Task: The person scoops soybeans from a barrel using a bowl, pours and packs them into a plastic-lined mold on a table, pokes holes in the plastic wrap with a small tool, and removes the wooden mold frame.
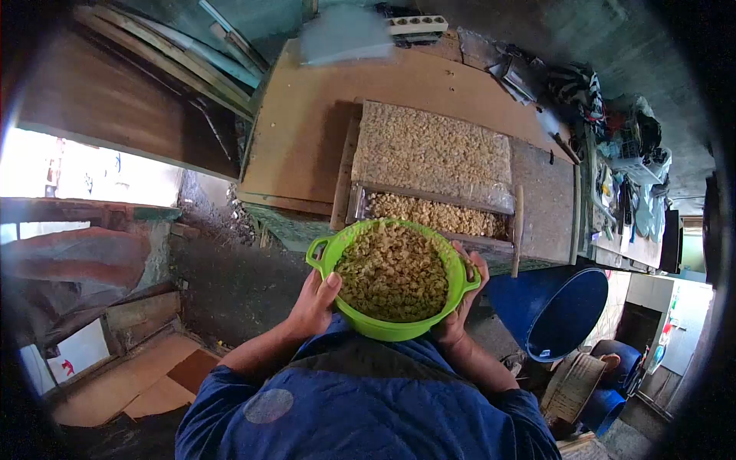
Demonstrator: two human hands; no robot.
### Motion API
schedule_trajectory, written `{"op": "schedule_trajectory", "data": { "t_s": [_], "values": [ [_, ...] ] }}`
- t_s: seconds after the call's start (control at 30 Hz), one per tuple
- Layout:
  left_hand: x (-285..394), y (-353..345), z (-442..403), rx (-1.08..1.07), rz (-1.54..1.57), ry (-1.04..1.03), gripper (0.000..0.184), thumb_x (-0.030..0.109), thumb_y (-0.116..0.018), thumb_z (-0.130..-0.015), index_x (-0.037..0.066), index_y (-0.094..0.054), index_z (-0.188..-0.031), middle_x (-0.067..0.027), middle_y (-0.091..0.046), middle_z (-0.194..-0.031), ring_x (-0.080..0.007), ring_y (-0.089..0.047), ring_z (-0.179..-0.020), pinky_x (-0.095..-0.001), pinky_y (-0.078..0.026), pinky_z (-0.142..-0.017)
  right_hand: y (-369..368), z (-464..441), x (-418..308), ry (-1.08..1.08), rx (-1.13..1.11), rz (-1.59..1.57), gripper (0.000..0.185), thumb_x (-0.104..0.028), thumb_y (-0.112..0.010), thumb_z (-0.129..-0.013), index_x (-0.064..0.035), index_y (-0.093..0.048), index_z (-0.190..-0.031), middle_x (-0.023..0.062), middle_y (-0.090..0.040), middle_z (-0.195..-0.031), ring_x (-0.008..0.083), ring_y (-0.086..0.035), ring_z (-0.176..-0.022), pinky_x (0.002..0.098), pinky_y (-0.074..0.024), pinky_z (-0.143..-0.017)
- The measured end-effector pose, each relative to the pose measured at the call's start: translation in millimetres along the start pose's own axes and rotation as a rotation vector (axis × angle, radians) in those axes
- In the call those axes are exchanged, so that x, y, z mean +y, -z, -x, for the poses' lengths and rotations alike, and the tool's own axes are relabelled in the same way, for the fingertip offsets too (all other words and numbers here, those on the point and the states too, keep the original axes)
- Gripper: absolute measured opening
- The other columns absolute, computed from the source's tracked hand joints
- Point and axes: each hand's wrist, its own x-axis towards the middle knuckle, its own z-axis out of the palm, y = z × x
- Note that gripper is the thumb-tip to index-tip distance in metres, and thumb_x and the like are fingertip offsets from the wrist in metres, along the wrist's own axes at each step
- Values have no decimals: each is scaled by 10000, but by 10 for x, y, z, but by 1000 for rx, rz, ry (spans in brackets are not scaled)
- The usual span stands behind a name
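My left hand [314,300] grips the left handle side of a green basin [391,330], its thumb over the rim. On the right side, my right hand [464,295] holds the other handle. Light brown flakes or grains [395,272] fill much of the basin, which is close to my body. Just beyond it, a wooden frame [515,238] lies on the workbench, with loose pale grains [437,215] in its near part. A flat slab of similar grains [433,149], seemingly under clear plastic, covers the area behind.
The brown board top of the workbench [307,115] extends behind the frame. A large blue barrel [567,310] lies at the right, near smaller blue containers [602,410]. Bags and tools hang at the far right. Wooden boards [153,376] are at the lower left.
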Motion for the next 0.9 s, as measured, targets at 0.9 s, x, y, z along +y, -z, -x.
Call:
{"op": "schedule_trajectory", "data": {
  "t_s": [0.9],
  "values": [
    [-245,-404,-470,30,433,285,633,466,-473,-1008,4,-373,-1430,-101,-496,-1355,-181,-478,-1216,-340,-365,-1048,483,-76,-126,-45,48,178,1037,-610,-737,-780,-89,-159,-1465,198,-316,-1464,317,-339,-1364,489,-283,-1138]
  ]
}}
